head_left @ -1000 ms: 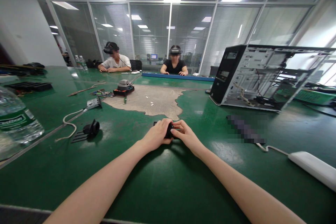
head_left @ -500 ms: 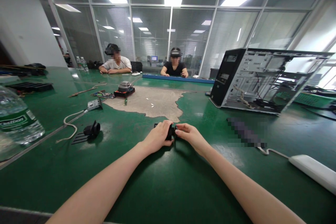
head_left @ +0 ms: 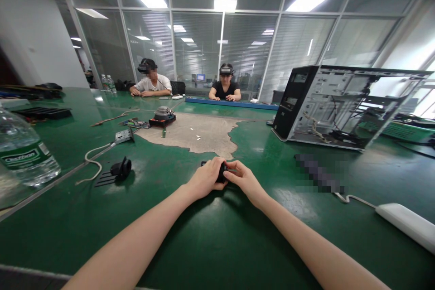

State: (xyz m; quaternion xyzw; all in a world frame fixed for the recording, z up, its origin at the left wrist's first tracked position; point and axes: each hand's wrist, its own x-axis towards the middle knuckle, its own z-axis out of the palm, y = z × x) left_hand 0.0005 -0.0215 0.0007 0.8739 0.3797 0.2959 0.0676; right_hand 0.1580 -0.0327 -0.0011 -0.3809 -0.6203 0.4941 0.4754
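Note:
My left hand (head_left: 208, 176) is wrapped over a small black part (head_left: 222, 173) low above the green tabletop. Most of the part lies under the palm and fingers, so its exact kind cannot be made out. With thumb and fingertips closed, my right hand (head_left: 242, 179) pinches at the right end of that same part. Off to the left, a black plastic piece with a round collar and long prongs (head_left: 118, 170) rests on the table (head_left: 190, 244).
An open computer case (head_left: 319, 108) stands at the right. Nearer lie a white power strip (head_left: 404, 222) and its cord. A water bottle (head_left: 25, 154) is at the left. A fan-like cooler (head_left: 163, 115) sits on the bare patch's edge. Two people sit across the table.
My right hand has moved slightly left, closer against the left hand. The dark piece that stuck out between the hands no longer shows. The view has shifted a little.

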